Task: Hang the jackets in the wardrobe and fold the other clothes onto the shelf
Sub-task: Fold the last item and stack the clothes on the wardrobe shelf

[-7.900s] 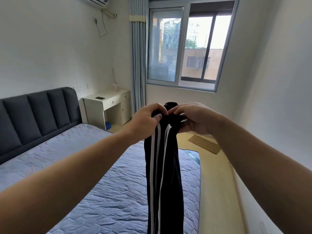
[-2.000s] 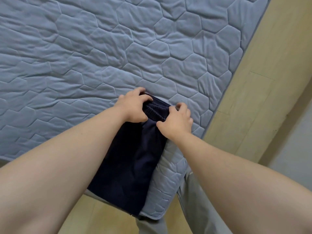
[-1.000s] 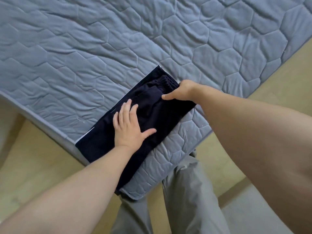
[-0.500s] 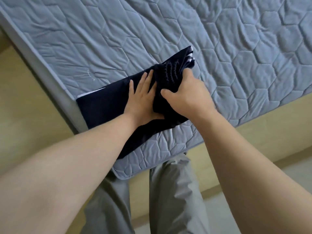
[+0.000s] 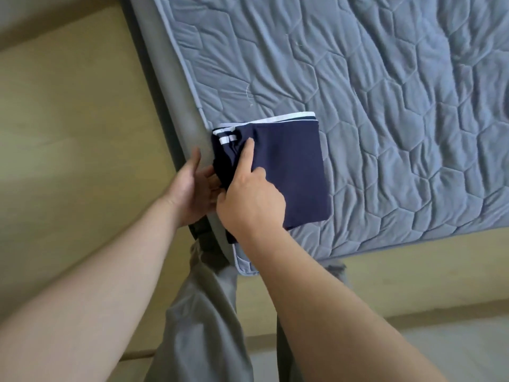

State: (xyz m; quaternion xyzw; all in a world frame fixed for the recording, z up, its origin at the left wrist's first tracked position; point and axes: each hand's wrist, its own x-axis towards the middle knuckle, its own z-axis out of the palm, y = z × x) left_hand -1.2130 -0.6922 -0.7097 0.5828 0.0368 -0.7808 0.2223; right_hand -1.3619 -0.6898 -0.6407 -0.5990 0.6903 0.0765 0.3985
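Navy trousers (image 5: 292, 172), white side stripes, folded into a flat square packet.

Head view, the only one I get: they lie on the near-left corner of the bed (image 5: 385, 106), on its blue-grey quilted cover. Their left edge hangs just past the mattress, over the grey bed frame (image 5: 170, 92). One white stripe runs along the packet's far edge, with a short bit of stripe at the far-left corner.

Left hand (image 5: 192, 188) is palm-up at that left edge, against the frame. Its fingers (image 5: 212, 183) curl under and round the overhanging cloth, thumb pointing up along the frame.

Right hand (image 5: 248, 199) is on top of the packet's near-left part, index straight and pressed flat on the cloth, other fingers bent. Thumb is hidden, so I can't tell if it pinches. The two hands touch at the edge.

Wooden floor (image 5: 68, 119) lies left of the bed. The person's grey-clad legs (image 5: 198, 326) stand right at the bed corner.
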